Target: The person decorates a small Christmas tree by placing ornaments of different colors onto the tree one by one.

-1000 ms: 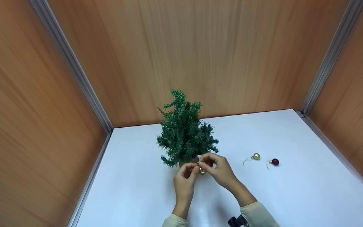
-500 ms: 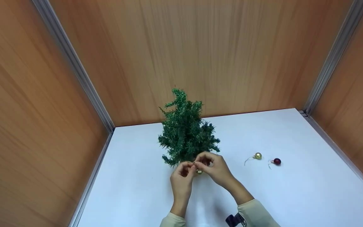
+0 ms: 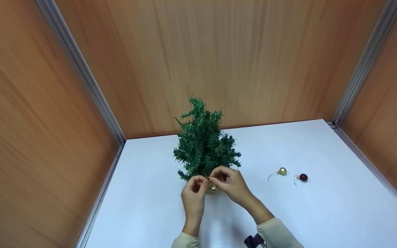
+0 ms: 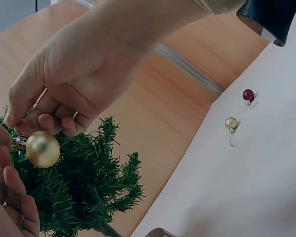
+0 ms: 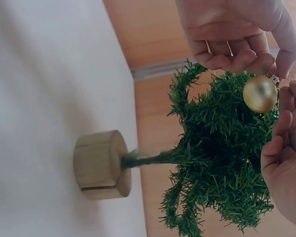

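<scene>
A shiny gold Christmas bauble (image 4: 42,149) with a silver cap hangs between my two hands, low in front of the small artificial Christmas tree (image 3: 203,146). My left hand (image 3: 194,198) pinches the bauble's thin hanging thread between thumb and index finger. Right beside it, my right hand (image 3: 235,187) pinches the same thread, its fingertips close to the left ones. In the right wrist view the bauble (image 5: 260,94) overlaps the green branches, with the fingertips of both hands at its cap. The remaining fingers of each hand are loosely curled.
A second gold bauble (image 3: 282,171) and a dark red bauble (image 3: 303,177) lie on the white table (image 3: 143,199) to the right, threads trailing. The tree stands on a round wooden base (image 5: 101,165). Wood-grain panels (image 3: 236,62) enclose the table's back and sides.
Both hands have shifted slightly left together with the gold bauble, which now shows more fully between them. Tree and table baubles stay in place; the head view moved a little.
</scene>
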Action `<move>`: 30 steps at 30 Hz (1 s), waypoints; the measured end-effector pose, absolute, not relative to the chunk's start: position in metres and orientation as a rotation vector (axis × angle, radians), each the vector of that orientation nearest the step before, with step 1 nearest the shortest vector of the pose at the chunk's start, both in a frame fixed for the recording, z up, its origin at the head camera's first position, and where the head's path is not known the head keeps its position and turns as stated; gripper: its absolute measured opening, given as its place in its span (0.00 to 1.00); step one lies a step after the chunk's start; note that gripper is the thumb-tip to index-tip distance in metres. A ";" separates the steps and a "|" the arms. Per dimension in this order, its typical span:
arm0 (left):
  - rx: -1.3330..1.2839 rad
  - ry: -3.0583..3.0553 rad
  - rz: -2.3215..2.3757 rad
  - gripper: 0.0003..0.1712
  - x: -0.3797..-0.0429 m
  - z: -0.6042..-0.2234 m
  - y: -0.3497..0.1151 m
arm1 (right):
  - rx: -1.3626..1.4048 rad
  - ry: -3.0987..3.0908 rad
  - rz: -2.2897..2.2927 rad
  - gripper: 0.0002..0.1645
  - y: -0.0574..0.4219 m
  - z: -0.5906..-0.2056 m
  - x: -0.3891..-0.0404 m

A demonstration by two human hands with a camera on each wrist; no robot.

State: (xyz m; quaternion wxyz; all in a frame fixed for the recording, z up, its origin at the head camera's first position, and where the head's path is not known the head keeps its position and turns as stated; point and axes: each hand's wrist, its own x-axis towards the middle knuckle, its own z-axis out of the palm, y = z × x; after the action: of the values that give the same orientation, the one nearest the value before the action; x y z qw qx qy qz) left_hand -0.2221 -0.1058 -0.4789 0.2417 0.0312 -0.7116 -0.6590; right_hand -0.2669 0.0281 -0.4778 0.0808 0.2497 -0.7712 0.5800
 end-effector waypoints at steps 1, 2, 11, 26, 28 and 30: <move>0.089 -1.944 -1.793 0.04 -0.222 -0.478 -0.107 | 0.746 -2.301 1.723 0.05 0.027 -0.481 -0.269; 0.094 -1.944 -1.783 0.04 -0.222 -0.478 -0.109 | 0.747 -2.292 1.710 0.06 0.027 -0.485 -0.272; 0.119 -1.947 -1.694 0.04 -0.225 -0.474 -0.115 | 0.755 -2.217 1.635 0.04 0.015 -0.487 -0.276; 0.123 -1.925 -1.697 0.04 -0.226 -0.471 -0.123 | 0.773 -2.223 1.648 0.03 0.005 -0.486 -0.278; 0.120 -1.925 -1.685 0.05 -0.227 -0.469 -0.126 | 0.789 -2.219 1.653 0.04 0.002 -0.485 -0.278; 0.105 -1.922 -1.678 0.04 -0.228 -0.467 -0.128 | 0.794 -2.206 1.658 0.03 -0.001 -0.483 -0.279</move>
State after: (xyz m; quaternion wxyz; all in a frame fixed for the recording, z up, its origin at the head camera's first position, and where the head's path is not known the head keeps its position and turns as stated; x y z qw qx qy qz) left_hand -0.2281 -0.1282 -0.4665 0.2898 0.0395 -0.7204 -0.6288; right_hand -0.2786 -0.0010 -0.4834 0.1347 0.2740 -0.7613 0.5721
